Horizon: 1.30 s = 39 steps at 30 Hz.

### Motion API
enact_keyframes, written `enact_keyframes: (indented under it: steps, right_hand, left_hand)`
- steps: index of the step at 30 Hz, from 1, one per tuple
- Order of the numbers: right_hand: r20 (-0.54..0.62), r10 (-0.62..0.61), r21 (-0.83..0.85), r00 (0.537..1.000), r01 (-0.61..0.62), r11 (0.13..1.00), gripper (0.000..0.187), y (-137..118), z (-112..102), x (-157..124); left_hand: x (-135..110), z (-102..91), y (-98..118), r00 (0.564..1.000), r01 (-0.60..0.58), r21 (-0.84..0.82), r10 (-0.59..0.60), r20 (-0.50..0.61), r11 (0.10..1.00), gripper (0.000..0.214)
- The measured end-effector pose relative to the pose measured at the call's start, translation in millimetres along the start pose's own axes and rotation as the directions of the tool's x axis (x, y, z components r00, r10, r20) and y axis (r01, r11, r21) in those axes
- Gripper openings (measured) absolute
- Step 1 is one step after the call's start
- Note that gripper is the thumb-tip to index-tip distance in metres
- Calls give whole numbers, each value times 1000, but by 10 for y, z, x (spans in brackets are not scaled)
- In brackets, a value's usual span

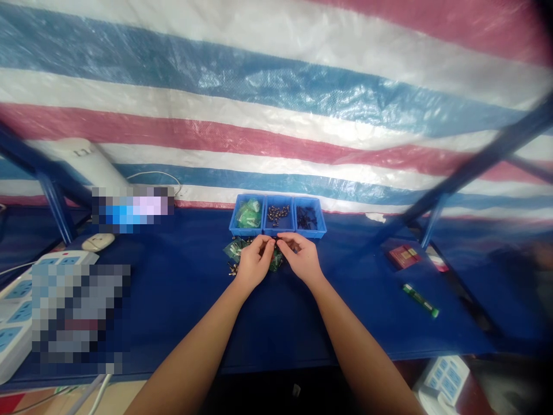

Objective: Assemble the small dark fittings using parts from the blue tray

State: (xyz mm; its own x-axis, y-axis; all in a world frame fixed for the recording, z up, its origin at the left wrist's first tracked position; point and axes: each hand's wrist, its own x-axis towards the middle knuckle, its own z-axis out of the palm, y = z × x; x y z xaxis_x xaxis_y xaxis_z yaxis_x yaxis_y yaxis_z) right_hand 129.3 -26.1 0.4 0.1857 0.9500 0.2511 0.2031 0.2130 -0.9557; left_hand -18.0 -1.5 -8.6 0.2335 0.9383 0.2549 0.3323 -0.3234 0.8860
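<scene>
My left hand and my right hand meet just in front of the blue bins, thumbs and fingers pinched together. Between the fingertips is a small dark piece, too tiny to name. Beneath and beside the left hand lie green-and-clear plastic packets and a few small brass-coloured metal parts. Beyond the hands, the left blue bin holds green packets. Small dark and brass-coloured metal parts fill some of the middle bin, and thin black parts lie in the right bin.
A white power strip lies on the blue table at left, near a white oval object. On the right are a dark red box and a green tube-shaped packet. Blue frame bars and striped sheeting enclose the table.
</scene>
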Motion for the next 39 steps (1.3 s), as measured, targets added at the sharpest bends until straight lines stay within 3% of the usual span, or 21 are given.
enact_keyframes:
  steps: [39]
  right_hand:
    - [10, -32, -67, 999, 33, 997, 22, -15, -11, -5]
  left_hand:
    - [-9, 1, 8, 1000, -3, 4, 3, -30, 1000, 23]
